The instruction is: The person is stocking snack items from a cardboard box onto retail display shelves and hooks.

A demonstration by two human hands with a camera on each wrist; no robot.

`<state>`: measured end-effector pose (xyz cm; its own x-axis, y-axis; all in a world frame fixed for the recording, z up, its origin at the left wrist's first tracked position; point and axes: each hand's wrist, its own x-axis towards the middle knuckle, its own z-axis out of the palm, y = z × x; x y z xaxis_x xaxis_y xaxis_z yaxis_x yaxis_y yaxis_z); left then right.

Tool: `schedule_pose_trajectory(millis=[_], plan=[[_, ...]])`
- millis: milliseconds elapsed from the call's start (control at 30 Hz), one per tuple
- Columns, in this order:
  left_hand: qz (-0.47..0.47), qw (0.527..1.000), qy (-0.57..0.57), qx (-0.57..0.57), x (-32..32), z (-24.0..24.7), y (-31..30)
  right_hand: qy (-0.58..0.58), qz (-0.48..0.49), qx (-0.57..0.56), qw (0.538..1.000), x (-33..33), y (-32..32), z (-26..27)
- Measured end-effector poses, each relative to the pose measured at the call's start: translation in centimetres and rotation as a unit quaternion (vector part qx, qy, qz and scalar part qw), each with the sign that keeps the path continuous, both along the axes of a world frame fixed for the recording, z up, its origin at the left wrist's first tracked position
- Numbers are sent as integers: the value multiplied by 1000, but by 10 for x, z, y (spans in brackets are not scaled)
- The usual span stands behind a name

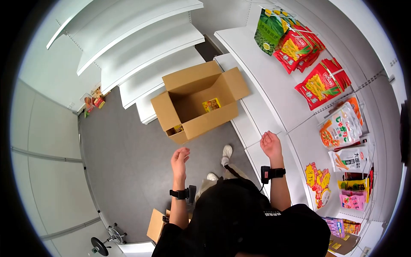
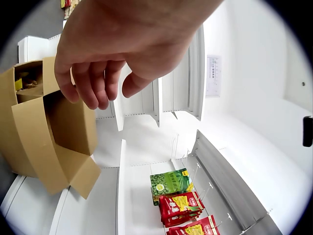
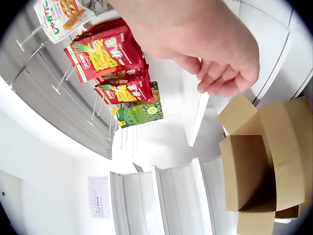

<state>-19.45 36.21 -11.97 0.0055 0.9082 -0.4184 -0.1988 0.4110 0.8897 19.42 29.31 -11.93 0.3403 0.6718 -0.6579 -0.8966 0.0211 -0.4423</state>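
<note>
My left hand (image 1: pixel 180 159) hangs in the air with loosely bent fingers and holds nothing. The right hand (image 1: pixel 271 144), near the right-hand shelves, is likewise empty, its fingers relaxed. Ahead of both hands stands an open cardboard box (image 1: pixel 205 121) with its flaps spread. A small yellow snack packet (image 1: pixel 211 105) lies inside it. More packaging shows in a gap at the box's near left corner. In the left wrist view, the left hand (image 2: pixel 117 54) overlaps part of the box (image 2: pixel 29 132). The right wrist view has the box (image 3: pixel 288 156) below the right hand (image 3: pixel 220 58).
Red snack bags (image 1: pixel 323 83), a green bag (image 1: pixel 269 32) and white bags (image 1: pixel 341 128) hang on hooks at the right shelves. White shelving (image 1: pixel 150 45) stands at the far left. Another carton (image 1: pixel 156 225) is beside me, near a wheeled stool (image 1: pixel 100 247).
</note>
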Motion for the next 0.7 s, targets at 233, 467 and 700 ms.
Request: schedule_pose_trajectory(millis=[233,467,700], plan=[[61,997,27,-23,5,4,53,34,47,10,998,15,97,-24],[44,997,51,-31,46,6,121,62,87,-3,994,34,186,-32],[24,997,67,-38,97,-1,174,110,114,-44,986,57,231,-78]])
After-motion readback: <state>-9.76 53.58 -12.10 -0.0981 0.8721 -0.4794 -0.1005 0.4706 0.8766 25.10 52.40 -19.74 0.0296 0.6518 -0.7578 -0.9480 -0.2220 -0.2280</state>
